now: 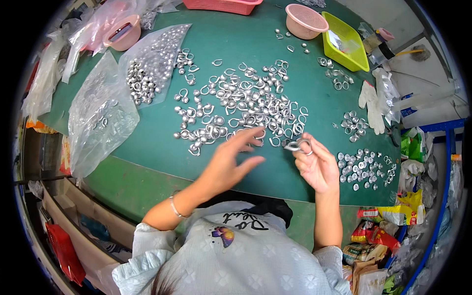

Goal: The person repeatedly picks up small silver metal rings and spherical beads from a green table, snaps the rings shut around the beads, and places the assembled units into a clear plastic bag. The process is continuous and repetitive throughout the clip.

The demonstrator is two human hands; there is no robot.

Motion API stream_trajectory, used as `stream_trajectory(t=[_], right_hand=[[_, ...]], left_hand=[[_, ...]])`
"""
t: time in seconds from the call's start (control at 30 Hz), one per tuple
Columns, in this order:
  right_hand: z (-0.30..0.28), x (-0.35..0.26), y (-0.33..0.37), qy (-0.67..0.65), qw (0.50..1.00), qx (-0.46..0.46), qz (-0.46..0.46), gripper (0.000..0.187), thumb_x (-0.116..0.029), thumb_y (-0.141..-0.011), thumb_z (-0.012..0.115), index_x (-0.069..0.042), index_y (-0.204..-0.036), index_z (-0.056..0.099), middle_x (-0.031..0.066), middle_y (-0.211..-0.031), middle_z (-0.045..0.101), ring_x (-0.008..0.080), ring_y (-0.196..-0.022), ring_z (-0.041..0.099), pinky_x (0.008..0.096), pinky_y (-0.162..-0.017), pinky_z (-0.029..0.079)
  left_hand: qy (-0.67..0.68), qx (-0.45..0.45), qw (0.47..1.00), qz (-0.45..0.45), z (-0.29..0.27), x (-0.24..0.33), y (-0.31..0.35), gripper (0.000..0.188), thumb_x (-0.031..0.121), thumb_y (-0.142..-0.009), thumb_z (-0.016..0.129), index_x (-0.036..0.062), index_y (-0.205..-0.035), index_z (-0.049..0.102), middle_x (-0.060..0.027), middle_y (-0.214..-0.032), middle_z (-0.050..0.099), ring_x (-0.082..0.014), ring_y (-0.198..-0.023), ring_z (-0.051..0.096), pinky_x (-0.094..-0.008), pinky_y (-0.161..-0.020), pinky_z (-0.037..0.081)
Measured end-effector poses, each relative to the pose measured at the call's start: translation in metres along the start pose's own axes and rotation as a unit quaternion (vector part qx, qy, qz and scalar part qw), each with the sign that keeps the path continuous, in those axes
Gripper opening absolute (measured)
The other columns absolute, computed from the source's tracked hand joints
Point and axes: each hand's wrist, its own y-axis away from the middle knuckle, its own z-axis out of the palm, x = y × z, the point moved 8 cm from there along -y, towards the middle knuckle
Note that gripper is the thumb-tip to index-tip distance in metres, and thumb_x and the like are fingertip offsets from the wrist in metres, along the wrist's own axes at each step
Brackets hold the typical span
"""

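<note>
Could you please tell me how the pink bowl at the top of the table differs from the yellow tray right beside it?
The pink bowl is round, while the yellow tray is rectangular. The pink bowl has a perforated, sieve-like bottom facing the camera; the yellow tray has solid walls and lies open side up, holding a clear bag. The bowl sits nearer the table's middle, the tray nearer its right edge. Both look like plastic and rest on the green table.

Red basket (223,5) cut off by top edge. Metal piece (296,145) in right hand (317,167) mostly hidden by fingers; shape unclear. Contents of clear bag (101,115) blurred behind plastic. Far heap of metal rings (246,105) too small to tell apart. Desk (147,142) near edge hidden by person's shoulders.
</note>
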Motion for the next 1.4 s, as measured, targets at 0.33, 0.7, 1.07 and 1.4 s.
stream_trajectory(t=[0.33,0.7,1.07,1.4], right_hand=[[0.022,0.021,0.006,0.328,0.938,0.030,-0.113,0.028,-0.011,-0.092,0.052,0.005,-0.115,0.051,0.0064,-0.090,0.056,0.0103,-0.062,0.052,0.0225,-0.054,0.043],[0.036,0.024,0.010,0.408,0.891,0.052,-0.195,0.023,-0.005,-0.090,0.055,0.006,-0.110,0.054,0.0069,-0.078,0.060,0.0110,-0.062,0.057,0.0219,-0.052,0.046],[0.031,0.027,0.014,0.414,0.882,0.075,-0.212,0.019,-0.004,-0.088,0.057,0.005,-0.104,0.054,0.0084,-0.078,0.061,0.0097,-0.057,0.055,0.0208,-0.047,0.044],[0.029,0.027,0.013,0.382,0.914,0.068,-0.122,0.020,-0.010,-0.092,0.052,0.004,-0.105,0.055,0.0050,-0.076,0.057,0.0082,-0.055,0.052,0.0197,-0.044,0.040]], left_hand=[[0.237,0.042,0.965,-0.107,0.028,-0.027,0.003,0.021,0.006,-0.089,0.055,-0.0063,-0.104,0.061,-0.0104,-0.084,0.067,-0.0158,-0.074,0.065,-0.0256,-0.068,0.053],[0.209,0.130,0.969,0.006,0.013,-0.023,0.009,0.015,0.000,-0.086,0.057,-0.0083,-0.098,0.062,-0.0135,-0.099,0.062,-0.0168,-0.083,0.062,-0.0254,-0.075,0.051],[0.198,0.189,0.961,-0.045,0.014,-0.016,0.015,0.015,-0.002,-0.086,0.056,-0.0073,-0.099,0.058,-0.0148,-0.095,0.064,-0.0175,-0.086,0.064,-0.0260,-0.072,0.053],[0.281,0.085,0.949,-0.116,0.022,-0.025,0.010,0.011,0.009,-0.088,0.057,-0.0011,-0.091,0.056,-0.0053,-0.079,0.060,-0.0089,-0.069,0.055,-0.0221,-0.059,0.044]])
